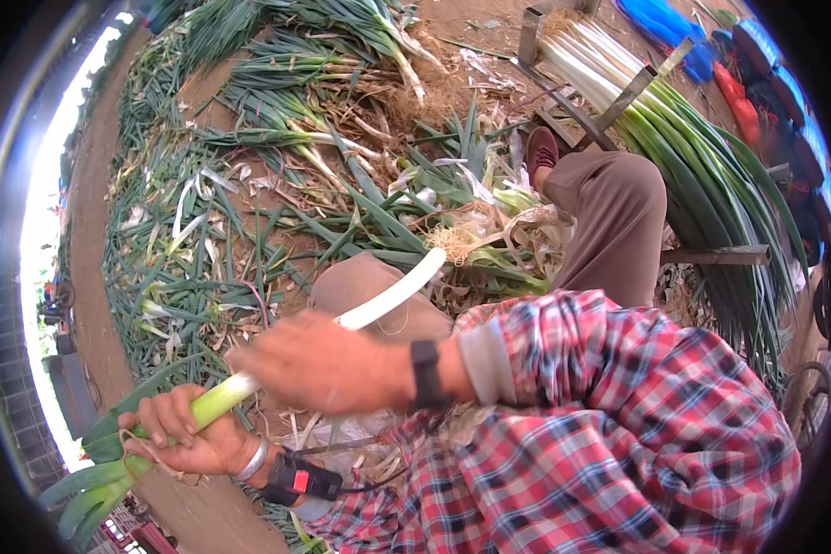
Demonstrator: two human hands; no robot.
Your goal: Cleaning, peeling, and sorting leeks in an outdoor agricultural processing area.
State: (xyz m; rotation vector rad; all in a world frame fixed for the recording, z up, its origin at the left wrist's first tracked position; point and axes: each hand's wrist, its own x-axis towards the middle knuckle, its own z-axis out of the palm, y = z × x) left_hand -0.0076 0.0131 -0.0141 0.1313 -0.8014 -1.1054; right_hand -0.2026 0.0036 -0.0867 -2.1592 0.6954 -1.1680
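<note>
A long green onion [392, 300] slants across in front of me, its white shaft ending in a tuft of pale roots [448, 242] at the upper right. My left hand [198, 429] is closed round the green part at the lower left, and the leaves [111, 480] stick out beyond it. A thin strip of skin hangs by those fingers. My right hand [328, 362] lies over the middle of the shaft, its fingers curled about it and blurred by motion. A dark band is on the right wrist; on the left are a pale bracelet and a strapped black device [305, 478].
A large bundle of green onions [688, 138] rests on a metal frame [605, 111] at the right. Loose green onions [314, 138] and leaf scraps [185, 231] cover the ground ahead and left. Blue and red bags [739, 92] stand at the far right. My knees are bent below the arms.
</note>
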